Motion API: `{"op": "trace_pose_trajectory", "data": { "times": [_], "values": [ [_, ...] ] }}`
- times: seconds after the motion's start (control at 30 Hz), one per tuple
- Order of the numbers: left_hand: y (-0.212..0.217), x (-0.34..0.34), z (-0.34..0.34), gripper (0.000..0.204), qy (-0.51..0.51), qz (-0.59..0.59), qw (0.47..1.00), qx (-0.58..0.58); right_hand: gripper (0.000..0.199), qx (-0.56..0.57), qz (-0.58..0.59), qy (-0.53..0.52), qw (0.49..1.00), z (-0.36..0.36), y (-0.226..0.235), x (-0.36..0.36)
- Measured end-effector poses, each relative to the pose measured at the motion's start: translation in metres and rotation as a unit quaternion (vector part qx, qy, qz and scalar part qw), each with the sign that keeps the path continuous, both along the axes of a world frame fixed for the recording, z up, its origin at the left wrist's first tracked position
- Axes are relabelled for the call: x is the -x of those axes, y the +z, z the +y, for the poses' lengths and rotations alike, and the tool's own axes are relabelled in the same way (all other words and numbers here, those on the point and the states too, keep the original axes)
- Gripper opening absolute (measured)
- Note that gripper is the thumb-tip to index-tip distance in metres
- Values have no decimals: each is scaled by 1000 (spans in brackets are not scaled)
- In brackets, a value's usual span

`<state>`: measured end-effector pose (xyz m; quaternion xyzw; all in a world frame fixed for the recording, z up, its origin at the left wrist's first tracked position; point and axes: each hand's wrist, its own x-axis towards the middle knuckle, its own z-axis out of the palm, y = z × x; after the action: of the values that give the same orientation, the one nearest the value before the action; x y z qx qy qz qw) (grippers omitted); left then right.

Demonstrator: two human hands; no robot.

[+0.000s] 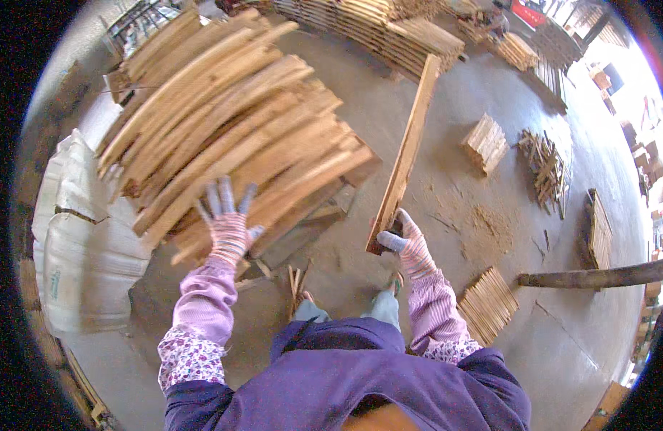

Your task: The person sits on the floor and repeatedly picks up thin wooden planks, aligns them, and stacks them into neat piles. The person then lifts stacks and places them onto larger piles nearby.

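The stack of planks (231,122) lies left of the board (407,151), sacks (80,237) further left.

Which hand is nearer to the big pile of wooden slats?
Left. The left hand, fingers spread, is at the front of the slat pile. The right hand holds a long plank apart from it.

My right hand (410,244) covers the near end of the plank (407,154) I grip, so that end is hidden. My left hand (227,219) blocks part of the stacked boards (223,122). The far stacks (389,32) run off the top edge, and a distant person (498,20) is too small to make out.
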<state>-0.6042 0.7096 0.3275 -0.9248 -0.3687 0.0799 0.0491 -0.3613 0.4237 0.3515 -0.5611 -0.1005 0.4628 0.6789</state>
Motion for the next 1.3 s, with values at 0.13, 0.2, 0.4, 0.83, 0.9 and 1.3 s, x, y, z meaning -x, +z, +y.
{"op": "trace_pose_trajectory", "data": {
  "times": [0.13,0.2,0.4,0.83,0.9,1.3],
  "values": [
    [-12,36,28,102,-87,-20,996,-14,46,-40,-11,-33,999,67,53,41],
    [-3,39,-4,88,-74,-9,997,37,46,-21,-48,-10,999,76,72,56],
    [-24,50,-22,66,-52,-89,991,87,60,-77,11,23,997,166,92,150],
    [-60,72,10,31,-151,-282,946,-47,30,92,-438,122,886,244,51,198],
    [-34,73,0,26,-231,-251,939,-38,32,217,-342,81,911,193,13,149],
    [-2,77,-19,35,-176,-162,970,-44,52,410,-392,164,807,168,-5,114]
  ]
}}
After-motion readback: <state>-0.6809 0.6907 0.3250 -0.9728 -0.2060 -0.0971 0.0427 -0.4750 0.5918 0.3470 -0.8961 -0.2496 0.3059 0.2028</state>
